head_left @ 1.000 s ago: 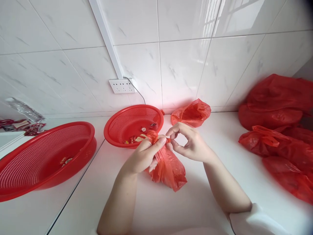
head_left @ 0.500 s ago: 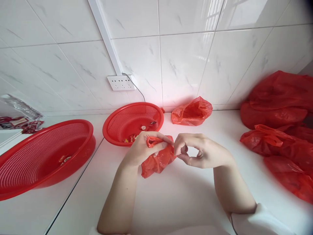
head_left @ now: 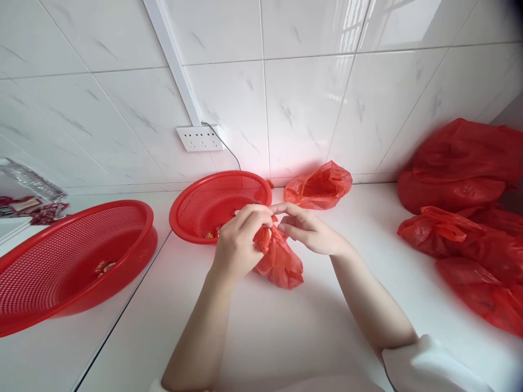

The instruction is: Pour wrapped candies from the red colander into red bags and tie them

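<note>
A small red plastic bag (head_left: pixel 286 267) hangs low over the white table, its body slanting down to the right and its neck bunched up. My left hand (head_left: pixel 242 239) is closed round that gathered neck. Close against it from the right, my right hand (head_left: pixel 308 227) has its thumb and curled fingers at the bag's top, with the index finger reaching across to the left hand. Part of the bag's top is hidden behind my fingers. Just behind my left hand stands a red mesh basket (head_left: pixel 192 207) with several small wrapped packets in it.
Another red basket (head_left: pixel 147 218) stands at the left, holding small pieces. An open red bag (head_left: pixel 321 188) sits by the wall. Several filled red bags (head_left: pixel 457 163) are heaped at the right. A socket strip (head_left: pixel 200 139) with a cable is on the tiled wall.
My right hand has moved left and up, close to my left hand. The bag has turned, so its body now hangs to the lower right. My left hand has closed further round the neck.
</note>
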Demonstrator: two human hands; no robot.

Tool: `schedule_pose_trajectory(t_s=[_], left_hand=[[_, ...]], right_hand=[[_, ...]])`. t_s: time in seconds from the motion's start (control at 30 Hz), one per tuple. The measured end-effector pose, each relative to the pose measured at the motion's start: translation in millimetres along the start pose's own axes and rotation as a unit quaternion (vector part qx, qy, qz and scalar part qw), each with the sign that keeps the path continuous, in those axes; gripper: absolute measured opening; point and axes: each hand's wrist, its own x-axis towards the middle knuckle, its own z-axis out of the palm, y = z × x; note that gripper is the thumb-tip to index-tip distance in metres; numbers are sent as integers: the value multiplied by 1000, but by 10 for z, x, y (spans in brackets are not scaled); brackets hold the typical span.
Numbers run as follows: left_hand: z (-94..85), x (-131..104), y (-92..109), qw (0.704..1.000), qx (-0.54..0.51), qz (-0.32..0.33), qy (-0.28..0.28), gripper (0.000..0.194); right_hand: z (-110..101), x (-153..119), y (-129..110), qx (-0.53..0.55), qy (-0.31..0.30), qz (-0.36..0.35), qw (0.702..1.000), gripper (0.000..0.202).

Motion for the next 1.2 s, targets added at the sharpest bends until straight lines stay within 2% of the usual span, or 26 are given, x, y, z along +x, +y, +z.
schedule_pose_trajectory(t_s=[0.1,0.2,0.3,0.43,0.5,0.6,0.67,0.8,0.9,0.97,1.07,1.13,1.2], left_hand=[[10,5,-63,999,-19,-13,43,14],[-13,1,-80,997,-44,-25,57,14],[-5,-9,-64,994,-69,-24,83,17],[25,-10,-52,994,-57,-30,93,12],[9,1,-74,996,-55,-19,72,8],[-62,23,-139,998,-53,-3,27,6],[-128,31,-189,1000,-28,2,7,4],[-311,22,-290,999,-3,-12,-38,22],[-480,-3,-368,997,-16,-42,-65,25],[-569,-16,-404,994,-31,-67,-84,26],[-610,-13,-411,985,-57,-109,-119,29],[-571,1,-399,975,-63,-144,-156,31],[-496,12,-392,958,-58,-185,-213,32]], right_hand=[[-38,10,8,31,33,-25,999,23],[-80,-1,-35,-17,73,-34,997,18],[-89,-16,-68,-54,61,-39,996,18],[-64,-6,-64,-8,70,-11,997,17],[-69,1,-59,24,67,15,997,17],[-122,-4,-65,55,73,19,996,30],[-185,-24,-80,31,98,-1,995,40],[-406,-136,-151,-80,188,-6,979,55],[-645,-296,-211,-155,259,17,953,54],[-794,-409,-230,-196,327,26,924,55],[-928,-538,-234,-228,414,32,881,57],[-960,-593,-250,-252,413,43,874,59],[-971,-630,-293,-298,356,88,882,60]])
